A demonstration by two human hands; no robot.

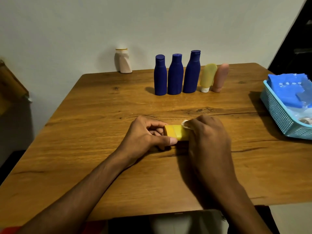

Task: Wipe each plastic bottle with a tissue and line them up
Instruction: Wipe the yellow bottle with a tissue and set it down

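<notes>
Head view, and the left hand's (146, 132) fingers and thumb pinch the cap end of a yellow bottle (175, 132), likely steadying it on its side, low over the table (101, 115), so its body faces the cloth. The right hand (207, 132) has fingers curled over the other end, clamped on a white tissue (185, 124) that just peeks out. Beyond, three blue bottles (175, 75), a pale yellow tube (207, 76) and a pink tube (221, 76) stand in a row, seemingly finished. One white bottle (123, 61) waits apart by the wall; a blue basket (278, 119) sits right.
</notes>
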